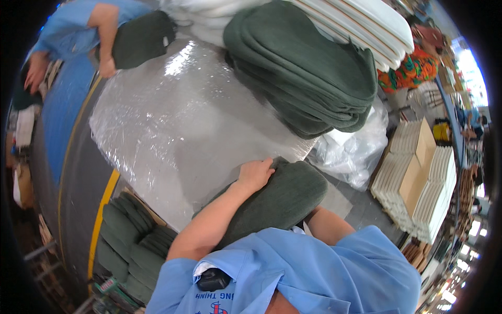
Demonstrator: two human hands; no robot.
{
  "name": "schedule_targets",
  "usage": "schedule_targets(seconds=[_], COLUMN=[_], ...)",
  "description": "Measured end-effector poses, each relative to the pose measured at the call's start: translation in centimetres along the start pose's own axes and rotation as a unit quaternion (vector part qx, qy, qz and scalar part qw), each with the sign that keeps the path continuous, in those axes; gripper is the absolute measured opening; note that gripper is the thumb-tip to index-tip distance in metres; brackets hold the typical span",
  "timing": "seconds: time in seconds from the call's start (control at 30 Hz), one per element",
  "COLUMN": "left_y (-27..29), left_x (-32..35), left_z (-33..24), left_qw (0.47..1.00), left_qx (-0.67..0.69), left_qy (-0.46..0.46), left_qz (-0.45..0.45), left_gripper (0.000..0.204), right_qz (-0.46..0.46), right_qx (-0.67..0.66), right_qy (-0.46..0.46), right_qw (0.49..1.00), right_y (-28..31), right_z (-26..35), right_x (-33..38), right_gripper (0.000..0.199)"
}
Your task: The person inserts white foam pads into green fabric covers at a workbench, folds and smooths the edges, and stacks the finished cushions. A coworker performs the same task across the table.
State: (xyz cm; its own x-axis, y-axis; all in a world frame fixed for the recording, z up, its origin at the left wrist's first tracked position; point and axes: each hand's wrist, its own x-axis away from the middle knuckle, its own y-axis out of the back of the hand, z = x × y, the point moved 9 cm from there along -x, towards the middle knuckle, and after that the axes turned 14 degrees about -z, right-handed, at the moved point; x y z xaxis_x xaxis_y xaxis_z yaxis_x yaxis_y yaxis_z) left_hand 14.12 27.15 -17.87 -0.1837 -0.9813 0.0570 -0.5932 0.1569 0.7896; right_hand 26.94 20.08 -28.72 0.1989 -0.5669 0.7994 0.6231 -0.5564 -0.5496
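Note:
A dark green fabric-covered cushion (277, 201) is held close against my body, at the near edge of the table. My left hand (256, 175) grips its far edge, with the fingers curled over the fabric. On the other side, my right forearm (330, 225) goes under the cushion; the right hand and its fingers are hidden there. Farther off, a tall stack of similar dark green cushions (300, 52) rests on the plastic-wrapped table (204, 120).
At far left a co-worker's hand (107, 67) touches another green cushion (144, 39). More green cushions (125, 235) are piled low on my left. White padded panels (361, 26) lie behind the stack. Clear plastic bags (350, 152) and stacked pale panels (413, 183) are on the right.

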Motion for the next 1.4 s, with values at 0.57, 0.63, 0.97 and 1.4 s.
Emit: schedule_targets(seconds=[0.57,0.63,0.97,1.4], left_y=[11.9,10.7,8.0,14.6], left_x=[17.7,20.0,19.1,23.8], left_z=[0.5,-0.7,4.6,12.3], left_qw=[0.972,0.975,0.983,0.891], left_qx=[0.132,0.058,0.013,0.391], left_qy=[0.063,0.049,0.119,0.211], left_qz=[0.182,0.207,0.142,-0.089], left_gripper=[0.046,0.057,0.056,0.045], right_qz=[0.218,0.238,0.197,0.117], right_qx=[0.859,0.909,0.934,0.623], right_qy=[0.181,0.226,0.197,0.141], right_qw=[0.427,0.258,0.224,0.760], right_y=[-15.6,-12.8,-10.8,-9.9], right_z=[8.3,6.1,4.8,13.4], right_x=[21.5,20.3,12.9,9.0], right_gripper=[0.052,0.058,0.076,0.044])
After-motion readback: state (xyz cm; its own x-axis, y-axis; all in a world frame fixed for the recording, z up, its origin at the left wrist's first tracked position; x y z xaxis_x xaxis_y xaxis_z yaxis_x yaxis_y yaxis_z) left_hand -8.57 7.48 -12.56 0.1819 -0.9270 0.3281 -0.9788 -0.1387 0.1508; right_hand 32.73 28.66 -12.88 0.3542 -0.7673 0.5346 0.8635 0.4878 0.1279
